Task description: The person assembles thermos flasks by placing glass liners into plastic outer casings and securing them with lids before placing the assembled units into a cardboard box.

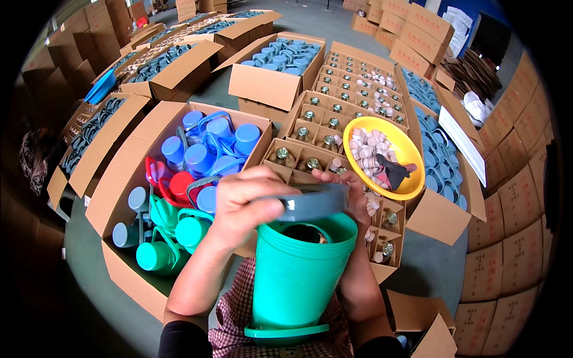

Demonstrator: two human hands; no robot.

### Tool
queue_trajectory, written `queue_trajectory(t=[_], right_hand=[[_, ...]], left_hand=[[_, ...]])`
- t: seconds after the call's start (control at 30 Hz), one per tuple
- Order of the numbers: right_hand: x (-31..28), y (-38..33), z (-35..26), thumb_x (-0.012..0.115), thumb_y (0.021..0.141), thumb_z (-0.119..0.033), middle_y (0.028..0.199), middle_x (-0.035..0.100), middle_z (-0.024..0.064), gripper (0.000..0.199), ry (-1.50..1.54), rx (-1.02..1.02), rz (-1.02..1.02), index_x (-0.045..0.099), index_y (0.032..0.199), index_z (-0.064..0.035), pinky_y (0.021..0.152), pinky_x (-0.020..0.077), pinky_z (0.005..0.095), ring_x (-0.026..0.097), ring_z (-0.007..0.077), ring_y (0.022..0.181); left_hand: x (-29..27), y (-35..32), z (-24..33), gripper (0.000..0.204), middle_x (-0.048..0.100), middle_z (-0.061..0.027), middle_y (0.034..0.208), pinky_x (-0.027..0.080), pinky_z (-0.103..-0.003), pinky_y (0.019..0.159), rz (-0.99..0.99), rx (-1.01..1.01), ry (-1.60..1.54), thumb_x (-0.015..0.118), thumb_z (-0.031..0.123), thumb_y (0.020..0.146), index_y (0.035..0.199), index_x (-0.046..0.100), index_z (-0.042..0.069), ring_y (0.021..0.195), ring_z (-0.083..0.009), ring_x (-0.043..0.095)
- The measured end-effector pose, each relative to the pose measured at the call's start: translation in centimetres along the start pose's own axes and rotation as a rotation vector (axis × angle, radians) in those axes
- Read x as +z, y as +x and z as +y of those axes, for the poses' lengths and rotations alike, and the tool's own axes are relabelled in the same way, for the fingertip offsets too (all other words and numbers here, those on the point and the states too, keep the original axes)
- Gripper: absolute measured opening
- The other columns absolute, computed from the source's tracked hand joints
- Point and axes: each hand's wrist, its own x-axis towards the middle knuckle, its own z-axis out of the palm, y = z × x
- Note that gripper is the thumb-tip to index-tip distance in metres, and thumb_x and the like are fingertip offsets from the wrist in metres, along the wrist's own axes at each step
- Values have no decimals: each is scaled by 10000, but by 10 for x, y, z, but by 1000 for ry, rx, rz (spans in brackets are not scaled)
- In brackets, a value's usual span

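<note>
In front of my body stands a green plastic thermos flask shell [301, 277], tilted, its wide mouth facing up and a dark opening visible inside. Just above that mouth is a grey-blue plastic ring [313, 204], tipped at an angle. My left hand [245, 206] grips the ring's near left side, thumb along its outer face. At the ring's right side, my right hand [356, 203] closes its fingers round the edge; its palm is partly hidden behind the shell's rim. A green handle strip [286, 331] shows at the shell's lower end.
Left is a carton [134, 262] of blue, red and green flask shells. Ahead, a divided carton [292, 173] holds glass liners; on it rests a yellow basin [416, 164] of pale stoppers and a dark glove. Cartons of grey-blue parts [441, 149] and stacked boxes [501, 238] stand right.
</note>
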Motion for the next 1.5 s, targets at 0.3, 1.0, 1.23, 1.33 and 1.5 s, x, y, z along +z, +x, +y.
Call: queue_trajectory(t=[0.3,1.0,1.23,1.33,1.5], right_hand=[[6,-19,-13,564,833,-513,840,557,123,494,-350,-292,-77,535,863,-20,869,421,418,552,258,822],[43,-20,-33,541,873,-389,600,387,76,451,-1188,-402,-77,469,613,-28,507,310,329,408,228,573],[42,-20,-19,544,879,-347,601,386,85,419,-1176,-401,-55,474,611,-33,527,340,335,413,244,569],[34,-15,-14,518,902,-335,615,427,75,423,-1024,-467,-76,482,614,-28,548,372,320,436,221,580],[11,-2,19,428,965,-299,614,464,76,446,-195,-275,-25,468,618,-22,570,396,294,448,172,578]], left_hand=[[3,5,-3,410,601,-129,745,441,-316,572,-248,311,-35,671,339,746,866,686,-53,647,-250,572],[1,-20,42,559,637,-184,835,516,-405,730,-329,99,640,793,365,547,887,608,-38,799,-360,641],[19,-25,42,404,585,-131,676,495,-378,573,-276,133,799,782,289,582,811,590,17,641,-316,615],[19,-24,44,395,586,-135,677,491,-380,558,-249,103,732,785,276,586,807,594,9,632,-315,613],[15,-24,48,388,598,-125,695,488,-376,542,-245,44,708,789,258,576,812,605,11,636,-311,616]])
